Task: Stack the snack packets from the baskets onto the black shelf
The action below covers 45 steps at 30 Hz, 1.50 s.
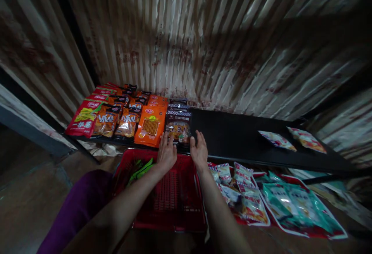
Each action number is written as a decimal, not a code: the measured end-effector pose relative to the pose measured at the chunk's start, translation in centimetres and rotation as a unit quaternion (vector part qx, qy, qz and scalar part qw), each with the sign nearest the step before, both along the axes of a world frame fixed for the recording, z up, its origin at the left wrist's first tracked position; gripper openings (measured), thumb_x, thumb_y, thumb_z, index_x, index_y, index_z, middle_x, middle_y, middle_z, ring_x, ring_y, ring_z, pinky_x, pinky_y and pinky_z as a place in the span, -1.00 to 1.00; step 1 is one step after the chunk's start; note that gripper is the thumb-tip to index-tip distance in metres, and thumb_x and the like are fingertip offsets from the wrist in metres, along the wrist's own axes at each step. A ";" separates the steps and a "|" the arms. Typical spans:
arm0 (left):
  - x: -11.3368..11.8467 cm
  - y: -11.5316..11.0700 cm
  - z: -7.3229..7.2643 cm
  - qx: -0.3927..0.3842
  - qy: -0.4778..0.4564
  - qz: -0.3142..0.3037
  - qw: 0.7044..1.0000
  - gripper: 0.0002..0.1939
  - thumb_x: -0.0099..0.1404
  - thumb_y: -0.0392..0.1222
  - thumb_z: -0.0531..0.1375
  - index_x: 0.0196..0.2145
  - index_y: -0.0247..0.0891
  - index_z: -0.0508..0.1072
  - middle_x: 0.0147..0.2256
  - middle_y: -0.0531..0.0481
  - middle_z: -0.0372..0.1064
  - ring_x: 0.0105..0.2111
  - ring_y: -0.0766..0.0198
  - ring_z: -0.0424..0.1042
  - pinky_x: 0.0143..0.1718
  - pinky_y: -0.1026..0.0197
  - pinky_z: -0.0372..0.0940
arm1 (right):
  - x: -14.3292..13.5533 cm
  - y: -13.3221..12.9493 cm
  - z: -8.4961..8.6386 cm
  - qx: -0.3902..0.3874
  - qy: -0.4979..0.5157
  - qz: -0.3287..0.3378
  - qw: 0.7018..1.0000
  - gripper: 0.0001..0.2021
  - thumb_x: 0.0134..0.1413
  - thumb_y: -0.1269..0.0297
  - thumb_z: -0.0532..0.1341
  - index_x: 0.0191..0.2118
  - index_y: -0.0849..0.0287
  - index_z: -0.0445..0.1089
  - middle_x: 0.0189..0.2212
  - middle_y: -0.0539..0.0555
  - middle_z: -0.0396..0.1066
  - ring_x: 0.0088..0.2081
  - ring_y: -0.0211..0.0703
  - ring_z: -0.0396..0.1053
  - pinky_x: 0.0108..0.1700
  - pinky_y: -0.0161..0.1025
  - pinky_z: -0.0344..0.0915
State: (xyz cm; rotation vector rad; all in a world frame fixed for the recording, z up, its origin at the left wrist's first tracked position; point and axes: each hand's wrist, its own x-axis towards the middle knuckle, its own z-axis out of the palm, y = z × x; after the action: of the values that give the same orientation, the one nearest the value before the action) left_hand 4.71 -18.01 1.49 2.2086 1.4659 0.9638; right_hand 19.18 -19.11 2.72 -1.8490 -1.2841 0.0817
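A dark brown bag of potato chips point(179, 127) lies at the front of the black shelf point(223, 136), with similar dark bags in a row behind it. My left hand point(167, 152) is at the bag's lower left corner, fingers stretched out and seeming to touch it. My right hand point(199, 150) stands by the bag's right edge, fingers apart and pointing up. Neither hand is closed round anything. To the left of my left hand is an orange snack bag point(151, 124). Beneath both forearms sits a red basket point(165, 215) with green packets point(141, 172) in its left part.
Orange-and-black bags point(106, 121) and red bags point(84, 116) fill the shelf's left end. Two pale packets point(277, 140) lie at its right. On the floor, one red basket holds white-and-red packets point(251, 201) and another holds teal bags point(302, 203). A corrugated wall point(186, 41) backs the shelf.
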 end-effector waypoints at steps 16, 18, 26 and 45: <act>5.1 5.4 1.9 -0.039 -0.003 0.084 0.996 -0.42 0.28 -0.23 0.00 0.22 -0.47 0.06 0.26 -0.37 -0.05 0.26 -0.04 -0.02 0.21 -0.11 0.03 | 5.7 6.9 -2.3 -0.068 0.205 0.081 0.973 -0.29 0.06 -0.10 0.10 0.23 0.25 0.10 0.08 0.29 0.33 0.07 0.01 0.33 0.08 -0.06 0.24; 5.1 5.2 1.7 -0.022 -0.007 0.098 0.995 -0.44 0.28 -0.23 -0.01 0.21 -0.46 0.09 0.26 -0.36 -0.04 0.26 -0.05 -0.01 0.20 -0.12 0.04 | 6.2 7.4 -2.7 -0.061 0.209 0.092 0.972 -0.31 0.07 -0.09 0.10 0.23 0.24 0.10 0.05 0.28 0.36 0.04 -0.01 0.36 0.05 -0.08 0.27; 5.4 2.3 0.8 -0.031 0.033 0.151 0.988 -0.40 0.27 -0.23 0.02 0.24 -0.47 0.06 0.27 -0.38 -0.07 0.27 -0.08 -0.05 0.22 -0.13 0.00 | 6.0 8.3 -2.9 -0.029 0.301 0.160 0.940 -0.37 -0.04 -0.02 0.21 0.13 0.18 0.24 0.02 0.17 0.41 0.01 -0.07 0.38 0.06 -0.15 0.28; 5.0 3.1 3.3 -0.101 0.081 0.179 0.975 -0.39 0.26 -0.16 0.05 0.21 -0.46 0.09 0.22 -0.36 0.06 0.18 -0.09 0.13 0.15 -0.09 0.06 | 6.4 9.8 -3.2 -0.074 0.187 0.061 0.978 -0.65 -0.08 0.07 0.09 -0.26 0.17 0.46 -0.33 0.11 0.51 -0.27 -0.05 0.42 -0.20 -0.19 0.30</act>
State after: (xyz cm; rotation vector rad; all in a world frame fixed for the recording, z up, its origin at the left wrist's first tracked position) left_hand 9.72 -14.90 4.80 1.9527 1.9899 0.7056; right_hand 25.54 -9.28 -0.51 -1.7696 -1.1459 0.5767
